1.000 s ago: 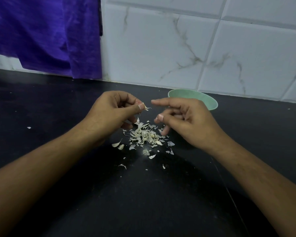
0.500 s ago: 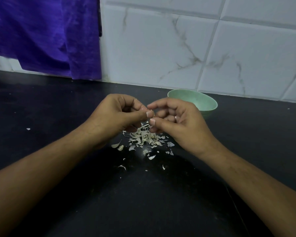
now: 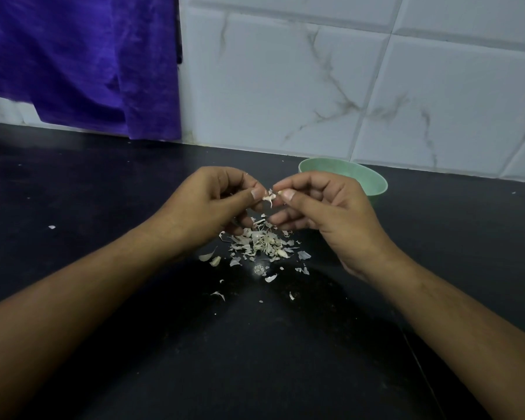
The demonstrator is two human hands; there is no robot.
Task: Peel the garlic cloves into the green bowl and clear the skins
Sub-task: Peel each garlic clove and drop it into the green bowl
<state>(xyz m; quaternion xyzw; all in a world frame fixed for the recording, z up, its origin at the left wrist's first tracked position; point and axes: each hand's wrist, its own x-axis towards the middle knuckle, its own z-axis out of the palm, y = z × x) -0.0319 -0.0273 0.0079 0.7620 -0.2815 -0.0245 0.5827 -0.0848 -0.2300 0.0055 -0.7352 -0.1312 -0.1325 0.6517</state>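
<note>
My left hand (image 3: 206, 204) and my right hand (image 3: 328, 213) meet above a heap of garlic skins (image 3: 261, 242) on the black counter. Between their fingertips is a small garlic clove (image 3: 269, 197) with loose white skin hanging from it. The left thumb and fingers pinch it, and the right thumb and forefinger pinch its skin. The green bowl (image 3: 373, 181) stands just behind my right hand, partly hidden by it; its contents are hidden.
Loose skin flakes (image 3: 219, 295) lie scattered on the counter (image 3: 255, 359) in front of the heap, and one flake (image 3: 52, 227) lies far left. A purple cloth (image 3: 79, 62) hangs at the back left against the white tiled wall (image 3: 346, 86).
The hands first closed together over the heap, then rose slightly. A piece of white skin now shows hanging between the fingertips.
</note>
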